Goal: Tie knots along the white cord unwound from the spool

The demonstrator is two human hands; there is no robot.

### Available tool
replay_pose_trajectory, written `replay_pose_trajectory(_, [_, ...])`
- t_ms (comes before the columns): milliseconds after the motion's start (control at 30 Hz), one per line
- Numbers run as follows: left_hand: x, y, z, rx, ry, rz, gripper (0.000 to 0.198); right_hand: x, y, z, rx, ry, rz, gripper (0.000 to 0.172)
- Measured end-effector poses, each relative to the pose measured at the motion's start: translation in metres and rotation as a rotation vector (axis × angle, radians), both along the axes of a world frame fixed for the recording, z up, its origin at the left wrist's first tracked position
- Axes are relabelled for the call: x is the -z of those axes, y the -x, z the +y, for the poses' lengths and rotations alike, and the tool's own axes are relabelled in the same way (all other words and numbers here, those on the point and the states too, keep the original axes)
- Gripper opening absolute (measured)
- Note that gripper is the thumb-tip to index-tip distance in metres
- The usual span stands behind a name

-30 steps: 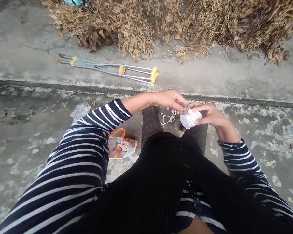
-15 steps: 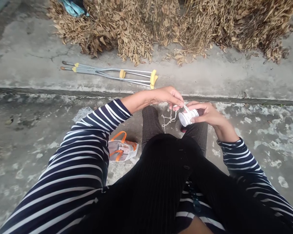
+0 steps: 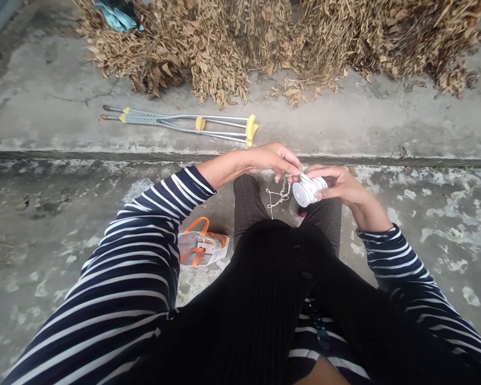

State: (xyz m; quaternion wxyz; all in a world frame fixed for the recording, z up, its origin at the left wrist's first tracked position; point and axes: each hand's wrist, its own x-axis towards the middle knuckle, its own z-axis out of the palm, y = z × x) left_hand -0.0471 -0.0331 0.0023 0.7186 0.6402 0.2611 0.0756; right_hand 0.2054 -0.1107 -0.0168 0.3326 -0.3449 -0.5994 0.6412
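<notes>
My right hand (image 3: 340, 184) is wrapped round a white spool of thread (image 3: 308, 191), held on its side over my knees. My left hand (image 3: 276, 158) pinches the white strand at the spool's top edge. A short knotted length of white thread (image 3: 278, 197) hangs down from the left fingers, just left of the spool. Both arms wear dark sleeves with white stripes, and dark trousers show under the hands.
A small clear bag with orange handles (image 3: 200, 247) lies on the concrete by my left leg. A pair of metal crutches with yellow pads (image 3: 184, 122) lies beyond a concrete step. Piles of dry brown leaves (image 3: 272, 43) line the far side. A crumpled clear plastic piece (image 3: 138, 187) lies at left.
My left fingers shifted slightly along the spool's top while the right hand kept the spool almost in place. The view tilted a little.
</notes>
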Motion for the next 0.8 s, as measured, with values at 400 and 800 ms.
replay_pose_trajectory(400, [-0.0058,-0.0023,-0.0067,0.022,0.035,0.004,0.023,-0.0008,0.0018,-0.0002,0.001,0.004,0.0,0.039])
replay_pose_trajectory(800, [-0.0047,-0.0091,-0.0082,-0.112,0.025,-0.001,0.015,-0.0017,0.0073,-0.0017,0.026,-0.014,-0.006,0.038])
